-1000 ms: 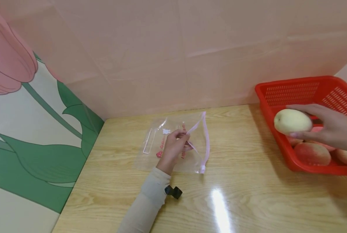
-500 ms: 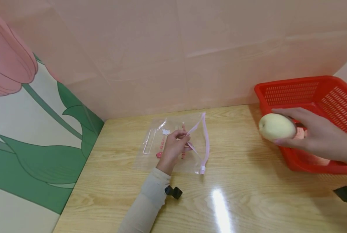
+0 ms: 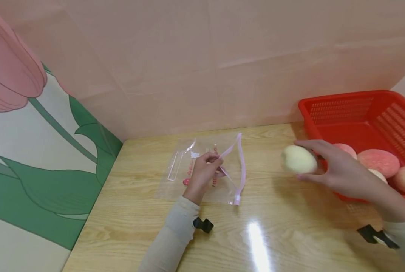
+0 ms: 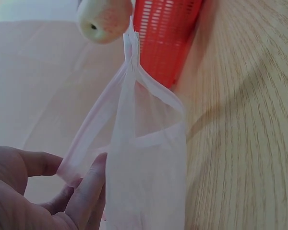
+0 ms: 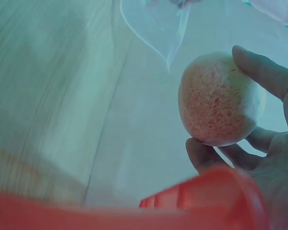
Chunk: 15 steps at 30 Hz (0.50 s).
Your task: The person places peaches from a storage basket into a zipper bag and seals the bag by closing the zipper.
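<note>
My left hand (image 3: 204, 172) pinches the upper edge of a clear zip bag (image 3: 178, 189) with a pink zip strip, so its mouth gapes toward the right. In the left wrist view the bag's opening (image 4: 153, 110) stands apart in a loop. Between thumb and fingers my right hand (image 3: 338, 168) grips a pale peach (image 3: 298, 160), held in the air left of the red basket. The right wrist view shows the reddish speckled side of that peach (image 5: 218, 100). A gap of bare table lies between the peach and the bag's mouth.
At the right, a red plastic basket (image 3: 335, 99) holds several peaches (image 3: 379, 162). The wooden table (image 3: 121, 226) meets a pinkish covered wall (image 3: 175, 75) behind. On the left is a panel with painted tulips (image 3: 53, 185).
The right hand has carried the peach leftward, out from over the basket and toward the bag. My left hand keeps its pinch on the bag in about the same spot.
</note>
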Each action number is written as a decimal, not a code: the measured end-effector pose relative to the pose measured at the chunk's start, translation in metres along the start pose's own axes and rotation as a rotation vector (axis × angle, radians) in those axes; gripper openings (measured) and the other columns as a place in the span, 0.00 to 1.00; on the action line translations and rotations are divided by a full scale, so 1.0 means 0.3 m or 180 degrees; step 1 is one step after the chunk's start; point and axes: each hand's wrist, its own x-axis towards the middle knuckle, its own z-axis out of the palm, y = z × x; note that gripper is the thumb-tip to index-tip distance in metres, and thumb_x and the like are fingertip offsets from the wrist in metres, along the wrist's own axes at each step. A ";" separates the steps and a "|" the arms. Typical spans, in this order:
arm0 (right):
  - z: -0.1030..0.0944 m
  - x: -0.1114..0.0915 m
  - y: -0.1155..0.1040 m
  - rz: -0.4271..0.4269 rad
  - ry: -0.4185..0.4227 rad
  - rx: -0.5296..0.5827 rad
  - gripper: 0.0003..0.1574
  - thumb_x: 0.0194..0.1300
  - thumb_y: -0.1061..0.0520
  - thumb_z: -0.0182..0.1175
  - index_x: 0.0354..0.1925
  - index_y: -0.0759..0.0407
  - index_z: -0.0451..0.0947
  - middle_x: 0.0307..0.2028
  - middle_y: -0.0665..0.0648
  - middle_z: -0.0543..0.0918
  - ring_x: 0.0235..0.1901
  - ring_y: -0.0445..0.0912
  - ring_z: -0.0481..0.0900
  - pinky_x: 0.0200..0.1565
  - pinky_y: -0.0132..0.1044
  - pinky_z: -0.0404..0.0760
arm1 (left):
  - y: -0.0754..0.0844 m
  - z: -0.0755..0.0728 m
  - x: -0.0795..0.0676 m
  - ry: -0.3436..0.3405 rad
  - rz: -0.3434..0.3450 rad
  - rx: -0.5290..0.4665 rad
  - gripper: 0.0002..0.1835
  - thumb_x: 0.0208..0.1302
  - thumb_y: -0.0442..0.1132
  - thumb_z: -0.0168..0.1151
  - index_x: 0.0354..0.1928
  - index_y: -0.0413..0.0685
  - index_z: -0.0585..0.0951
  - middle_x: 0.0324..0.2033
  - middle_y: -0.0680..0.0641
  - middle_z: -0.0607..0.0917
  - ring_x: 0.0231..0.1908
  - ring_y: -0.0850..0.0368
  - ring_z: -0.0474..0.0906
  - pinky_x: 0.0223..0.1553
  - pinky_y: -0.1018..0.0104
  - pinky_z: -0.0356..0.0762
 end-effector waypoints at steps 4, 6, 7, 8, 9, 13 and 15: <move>0.037 -0.012 -0.011 0.0007 -0.0036 0.0031 0.53 0.45 0.42 0.80 0.67 0.45 0.69 0.57 0.53 0.77 0.48 0.47 0.73 0.42 0.35 0.78 | -0.005 -0.001 -0.015 0.0029 -0.0033 0.0022 0.12 0.67 0.31 0.60 0.49 0.31 0.79 0.32 0.49 0.76 0.27 0.60 0.79 0.39 0.60 0.89; 0.051 -0.016 -0.014 0.0010 -0.0088 0.0006 0.52 0.46 0.40 0.79 0.67 0.45 0.69 0.57 0.53 0.76 0.49 0.48 0.73 0.42 0.38 0.79 | -0.009 -0.002 -0.024 0.0047 -0.0039 0.0040 0.12 0.67 0.32 0.61 0.49 0.32 0.79 0.33 0.49 0.76 0.27 0.59 0.79 0.37 0.62 0.89; 0.058 -0.017 -0.011 0.0004 -0.0093 0.0006 0.53 0.45 0.41 0.79 0.67 0.45 0.69 0.58 0.54 0.76 0.49 0.49 0.73 0.42 0.40 0.80 | -0.010 -0.003 -0.026 0.0054 -0.0040 0.0052 0.12 0.67 0.32 0.61 0.49 0.32 0.79 0.33 0.49 0.76 0.28 0.59 0.79 0.37 0.62 0.89; 0.062 -0.015 -0.010 -0.0009 -0.0103 0.0011 0.53 0.45 0.41 0.79 0.68 0.46 0.69 0.59 0.55 0.75 0.49 0.51 0.74 0.41 0.43 0.80 | -0.009 -0.003 -0.027 0.0055 -0.0037 0.0044 0.12 0.67 0.31 0.61 0.49 0.32 0.79 0.33 0.49 0.76 0.28 0.59 0.79 0.37 0.62 0.89; 0.068 -0.013 -0.006 -0.0047 -0.0083 -0.0005 0.54 0.45 0.41 0.80 0.67 0.47 0.69 0.59 0.56 0.75 0.49 0.52 0.74 0.41 0.46 0.81 | -0.007 -0.002 -0.027 0.0050 -0.0033 0.0045 0.12 0.67 0.31 0.61 0.49 0.32 0.79 0.33 0.48 0.76 0.28 0.59 0.79 0.37 0.62 0.89; 0.082 0.001 -0.003 -0.0069 -0.0016 0.0039 0.54 0.44 0.43 0.81 0.67 0.48 0.69 0.59 0.58 0.75 0.49 0.53 0.73 0.40 0.52 0.82 | -0.003 0.001 -0.014 0.0037 0.0013 0.0032 0.11 0.67 0.32 0.61 0.48 0.32 0.79 0.32 0.49 0.76 0.27 0.60 0.79 0.36 0.63 0.89; 0.088 0.011 -0.004 -0.0105 0.0004 0.0057 0.54 0.44 0.43 0.81 0.67 0.49 0.69 0.59 0.59 0.75 0.49 0.53 0.74 0.40 0.53 0.82 | -0.001 0.001 -0.007 0.0041 0.0033 0.0039 0.11 0.66 0.32 0.61 0.47 0.32 0.79 0.32 0.49 0.76 0.26 0.60 0.79 0.35 0.64 0.89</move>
